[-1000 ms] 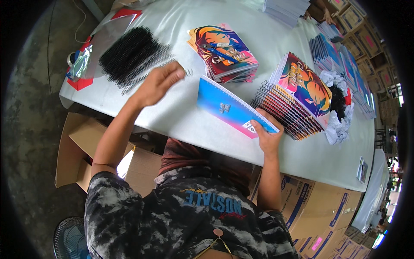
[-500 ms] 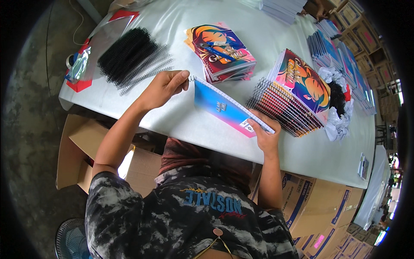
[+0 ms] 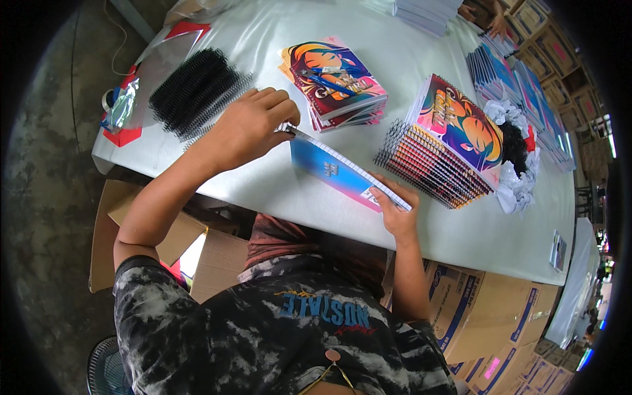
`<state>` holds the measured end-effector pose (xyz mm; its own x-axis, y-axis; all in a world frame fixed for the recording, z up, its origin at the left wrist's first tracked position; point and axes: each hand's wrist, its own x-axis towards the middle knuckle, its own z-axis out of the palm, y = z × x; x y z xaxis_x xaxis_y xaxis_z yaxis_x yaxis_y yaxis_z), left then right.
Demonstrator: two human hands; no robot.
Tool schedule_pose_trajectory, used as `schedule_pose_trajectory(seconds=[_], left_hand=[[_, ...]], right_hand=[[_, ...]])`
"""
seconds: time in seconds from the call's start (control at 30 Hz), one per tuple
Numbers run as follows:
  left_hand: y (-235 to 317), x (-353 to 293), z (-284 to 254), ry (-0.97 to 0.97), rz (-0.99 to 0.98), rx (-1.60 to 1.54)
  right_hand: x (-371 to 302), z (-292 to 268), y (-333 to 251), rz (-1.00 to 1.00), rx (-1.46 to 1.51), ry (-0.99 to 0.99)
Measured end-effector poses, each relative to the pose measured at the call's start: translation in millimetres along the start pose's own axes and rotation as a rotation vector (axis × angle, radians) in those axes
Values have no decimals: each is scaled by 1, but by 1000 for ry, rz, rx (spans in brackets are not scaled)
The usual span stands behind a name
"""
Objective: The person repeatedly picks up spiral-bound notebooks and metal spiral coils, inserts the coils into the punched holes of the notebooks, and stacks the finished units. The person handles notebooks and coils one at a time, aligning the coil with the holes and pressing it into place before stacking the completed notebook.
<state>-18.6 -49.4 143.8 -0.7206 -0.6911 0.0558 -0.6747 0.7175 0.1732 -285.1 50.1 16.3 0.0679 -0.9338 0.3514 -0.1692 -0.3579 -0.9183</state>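
Observation:
A notebook (image 3: 332,170) with a blue-to-pink cover is held tilted above the table's near edge, its white spine edge upward. My right hand (image 3: 398,209) grips its right end, thumb on the cover and fingers behind. My left hand (image 3: 253,128) is closed at the left end, fingers pinched on the end of a thin black spiral coil (image 3: 288,128) at the spine's corner. The fingers partly hide that coil. Left of it lies a pile of loose black spiral coils (image 3: 194,92). Behind the notebook sits a stack of illustrated notebooks (image 3: 345,89) with blue-handled pliers (image 3: 329,82) on top.
To the right stands a stack of coil-bound notebooks (image 3: 454,141), beside crumpled white plastic (image 3: 517,187). More blue notebooks (image 3: 490,72) line the far right, near another person's hand (image 3: 497,26). A tape roll (image 3: 107,99) lies far left. Cardboard boxes (image 3: 487,303) stand below the white-covered table (image 3: 263,191).
My left hand has moved in against the notebook's left end, its back now turned upward. The notebook has shifted slightly left, with my right hand still gripping it.

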Motion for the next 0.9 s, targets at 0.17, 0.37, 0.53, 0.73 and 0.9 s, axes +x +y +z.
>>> schedule_pose_trajectory(seconds=[0.17,0.37,0.53,0.73,0.9], left_hand=[[-3,1,15,251,198,136],[-9,-3,14,125,285,178],[3,-6,25,497,104,375],[-10,-63,130,374,333,546],[-38,-24,91,927,69,357]], right_hand=[[0,5,14,-219,-52,27],[-3,13,11,-246,-42,46],[-6,22,8,-277,-77,79],[-11,27,4,-303,-108,72],[-6,44,3,-473,-40,-9]])
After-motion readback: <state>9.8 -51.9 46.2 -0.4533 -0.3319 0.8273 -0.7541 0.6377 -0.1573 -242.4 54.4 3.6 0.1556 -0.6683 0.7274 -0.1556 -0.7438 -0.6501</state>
